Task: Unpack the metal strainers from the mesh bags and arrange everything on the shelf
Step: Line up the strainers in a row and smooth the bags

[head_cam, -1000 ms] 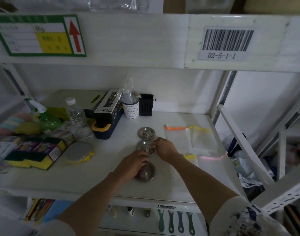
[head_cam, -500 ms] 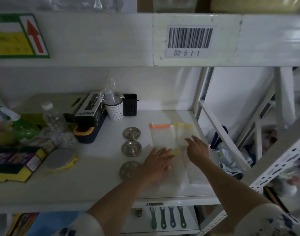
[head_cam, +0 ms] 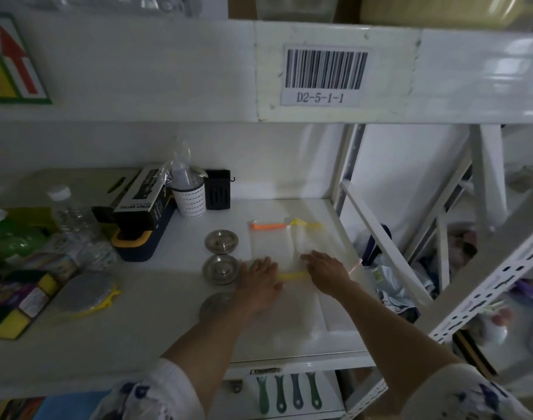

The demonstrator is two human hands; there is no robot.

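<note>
Both hands flat, fingers spread, holding nothing: left hand (head_cam: 260,283) and right hand (head_cam: 327,269) press the mesh bags (head_cam: 277,247) on the shelf (head_cam: 138,313). Three metal strainers (head_cam: 221,241) sit in a near-to-far row just left of them.

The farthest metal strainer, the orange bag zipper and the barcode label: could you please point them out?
Farthest metal strainer (head_cam: 221,241), head view, on its centre knob.
Orange bag zipper (head_cam: 266,226), head view, mid-strip.
Barcode label (head_cam: 325,74), head view, on the bars.

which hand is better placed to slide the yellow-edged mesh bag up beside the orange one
Right. The right hand rests flat on the mesh bag; the left hand sits at its edge, nearer the strainers.
</note>
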